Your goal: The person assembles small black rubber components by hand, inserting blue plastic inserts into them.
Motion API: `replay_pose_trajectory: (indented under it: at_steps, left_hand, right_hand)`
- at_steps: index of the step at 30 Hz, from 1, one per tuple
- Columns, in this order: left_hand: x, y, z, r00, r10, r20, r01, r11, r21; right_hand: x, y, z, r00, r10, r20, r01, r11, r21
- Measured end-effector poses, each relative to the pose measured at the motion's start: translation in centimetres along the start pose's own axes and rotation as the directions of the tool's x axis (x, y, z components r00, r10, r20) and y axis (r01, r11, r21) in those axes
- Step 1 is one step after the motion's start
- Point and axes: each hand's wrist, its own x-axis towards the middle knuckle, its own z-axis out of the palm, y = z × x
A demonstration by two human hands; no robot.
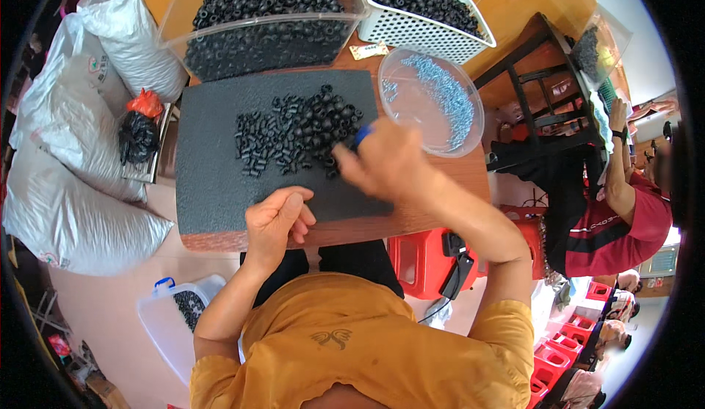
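Observation:
On the table a dark grey mat [208, 174] carries two kinds of black parts side by side. Small ribbed tubes [257, 141] lie in a flat pile on the left; rounder hollow pieces [338, 111] are heaped on the right. My right hand [393, 161] is smeared by motion at the right edge of the heap, its fingertips close to the round pieces. A blue band or object [363, 134] shows at its fingers. At the mat's front edge, my left hand [277, 219] has its fingers curled and thumb against them; whatever is inside is hidden.
A round clear tub [393, 119] with small bluish metal pieces stands right of the mat. Behind are a clear bin [268, 49] and a white basket [422, 34], both full of black parts. White sacks [88, 211] lean at left; red stools [418, 266] stand below. Someone [624, 218] works at right.

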Motion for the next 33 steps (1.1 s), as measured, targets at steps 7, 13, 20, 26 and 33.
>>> replay_pose_trajectory:
  at_steps: [7,13,20,26,33]
  left_hand:
    - [0.0,0.1,0.5,0.999,0.041,0.027,-0.042,0.999,0.021]
    - [0.0,-0.1,0.5,0.999,-0.004,-0.038,0.006,0.999,0.039]
    - [0.3,0.1,0.6,0.999,0.039,-0.004,-0.039,0.999,0.034]
    - [0.5,-0.4,1.2,0.833,0.553,0.016,-0.455,0.668,0.589]
    - [2.6,1.5,3.6,0.629,0.744,0.225,-0.556,0.228,0.799]
  right_hand:
    - [2.5,17.2,0.2,0.756,0.653,-0.047,-0.643,0.727,-0.240]
    - [1.1,24.6,1.2,0.586,0.804,0.098,-0.714,0.570,-0.407]
    - [-1.4,12.4,1.3,0.775,0.626,0.087,-0.628,0.778,-0.008]
    - [-3.6,3.0,0.5,0.844,0.489,0.222,-0.536,0.794,0.288]
    - [-5.2,2.2,-1.4,0.746,0.618,0.247,-0.664,0.664,0.344]
